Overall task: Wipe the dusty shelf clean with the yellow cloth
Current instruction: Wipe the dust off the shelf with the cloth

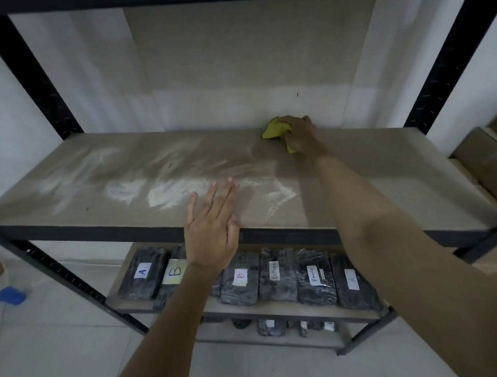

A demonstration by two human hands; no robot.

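Observation:
The shelf is a wide brown board in a black metal frame, with white dust smeared over its left and middle parts. My right hand grips the crumpled yellow cloth at the back edge of the shelf, right of centre, close to the wall. My left hand rests flat over the front edge of the shelf near the middle, with its fingers straight and spread on the board.
Black frame posts rise at both sides. A lower shelf holds several dark wrapped packs with white labels. Cardboard boxes stand at the right. A blue object lies on the tiled floor at the left.

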